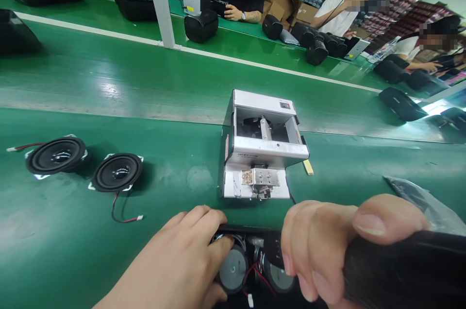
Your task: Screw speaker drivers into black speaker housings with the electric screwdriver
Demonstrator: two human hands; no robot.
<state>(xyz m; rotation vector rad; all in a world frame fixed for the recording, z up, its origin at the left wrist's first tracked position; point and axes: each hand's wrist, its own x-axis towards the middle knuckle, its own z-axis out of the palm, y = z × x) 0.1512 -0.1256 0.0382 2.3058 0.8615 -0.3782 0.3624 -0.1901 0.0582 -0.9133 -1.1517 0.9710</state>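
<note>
At the bottom centre lies a black speaker housing (251,229) with two round driver magnets and red-black wires inside. My left hand (189,255) grips its left side, the fingers bent over the edge beside the left magnet (233,268). My right hand (324,250) is wrapped round a thick black tool (404,265), whose dark front end (272,247) reaches over the housing near the right magnet (281,277). The tool's tip is hidden. A white connector (250,300) hangs on the wires between the magnets.
Two loose speaker drivers (58,155) (117,172) lie on the green bench at left. A silver machine (267,148) stands beyond the housing. A plastic bag (429,202) is at right. Black speakers and several people are across the conveyor, past a white post (160,3).
</note>
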